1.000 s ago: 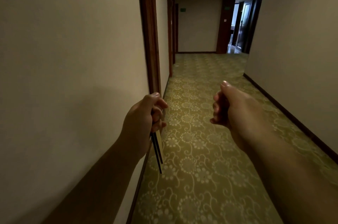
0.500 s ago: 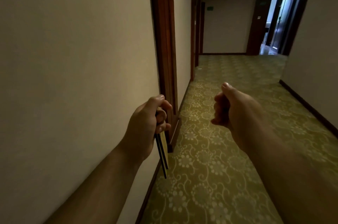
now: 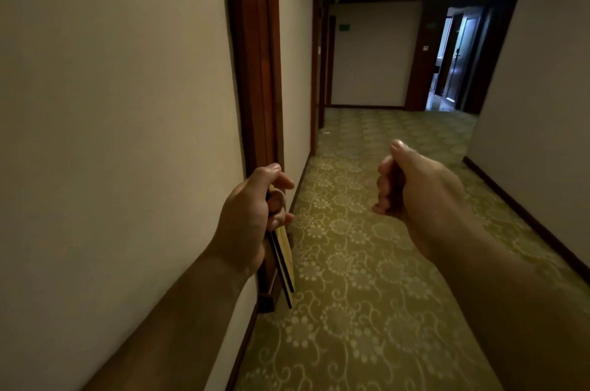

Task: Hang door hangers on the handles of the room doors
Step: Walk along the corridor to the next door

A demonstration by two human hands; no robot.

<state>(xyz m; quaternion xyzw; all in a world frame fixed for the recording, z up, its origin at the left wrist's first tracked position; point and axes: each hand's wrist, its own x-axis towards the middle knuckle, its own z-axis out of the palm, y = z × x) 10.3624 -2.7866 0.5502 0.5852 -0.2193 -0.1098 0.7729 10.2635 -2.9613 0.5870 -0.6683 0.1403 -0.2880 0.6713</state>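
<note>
My left hand is closed around a thin stack of door hangers, dark-edged cards with a tan face that hang down edge-on below my fingers. It is held close to the left wall, just in front of a dark wooden door frame. The door and its handle inside that frame are hidden from this angle. My right hand floats over the carpet at the same height, fingers curled into a loose fist with nothing in it.
A hotel corridor runs ahead with patterned green-gold carpet. More wooden door frames line the left wall. A plain wall with dark skirting runs on the right. An open doorway glows at the far right end.
I have moved forward along the left wall, so the nearest door frame is now closer and larger. Both hands keep the same pose and grip.
</note>
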